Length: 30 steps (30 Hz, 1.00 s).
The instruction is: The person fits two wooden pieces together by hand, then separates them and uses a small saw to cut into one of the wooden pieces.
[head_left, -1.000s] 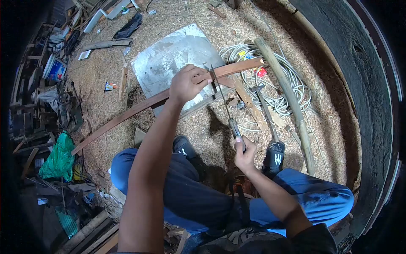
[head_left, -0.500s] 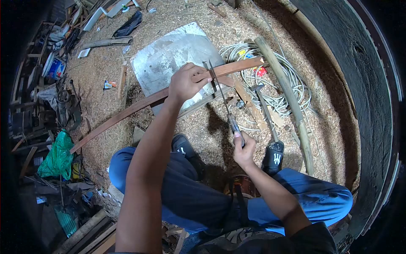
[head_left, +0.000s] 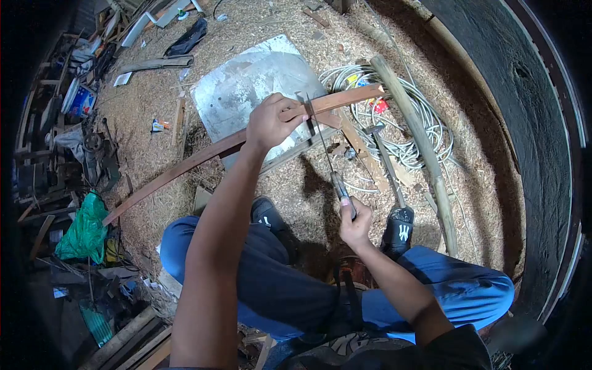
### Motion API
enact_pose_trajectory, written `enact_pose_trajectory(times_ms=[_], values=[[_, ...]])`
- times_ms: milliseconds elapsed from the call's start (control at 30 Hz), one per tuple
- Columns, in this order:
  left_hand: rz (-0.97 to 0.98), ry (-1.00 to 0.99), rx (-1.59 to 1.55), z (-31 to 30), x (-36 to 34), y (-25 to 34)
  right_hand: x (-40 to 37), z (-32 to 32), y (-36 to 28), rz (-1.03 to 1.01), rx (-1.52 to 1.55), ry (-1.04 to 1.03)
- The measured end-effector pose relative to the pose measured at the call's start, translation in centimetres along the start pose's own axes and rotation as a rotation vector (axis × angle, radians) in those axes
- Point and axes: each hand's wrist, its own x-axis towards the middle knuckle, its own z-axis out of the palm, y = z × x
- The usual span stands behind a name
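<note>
Our left hand [head_left: 268, 123] reaches forward, fingers clamped on the curved wooden strip [head_left: 185, 163] over the metal sheet [head_left: 246, 80]; our right hand [head_left: 354, 222] fists the thin tool [head_left: 340, 185] crossing it, drawn slightly back since before.

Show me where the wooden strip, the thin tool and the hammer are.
wooden strip [head_left: 345, 97]: head view, near its right end.
thin tool [head_left: 324, 142]: head view, mid blade.
hammer [head_left: 388, 165]: head view, on its handle.

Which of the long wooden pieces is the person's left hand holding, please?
The curved reddish-brown strip, gripped by the left hand; the pale round pole lies untouched to the right, by the coiled cable.
</note>
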Motion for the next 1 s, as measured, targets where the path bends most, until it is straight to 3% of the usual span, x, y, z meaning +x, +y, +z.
enact_pose_trajectory(times_ms=[100,333,667,933,1000], values=[[-0.039,-0.004,0.047,0.3,0.1,0.0,-0.1,-0.2,0.4,-0.057,-0.078,0.015],[-0.079,-0.061,0.059,0.0,0.1,0.1,1.2,0.3,0.6,-0.025,0.055,0.028],[-0.019,-0.006,0.067,0.0,0.2,0.1,0.8,-0.2,-0.6,-0.03,-0.07,0.007],[0.054,-0.031,0.025,-0.2,0.3,0.2,0.7,-0.1,0.3,-0.039,0.02,0.044],[-0.08,-0.074,0.081,-0.1,0.3,0.4,1.3,0.0,0.0,-0.001,0.012,0.029]])
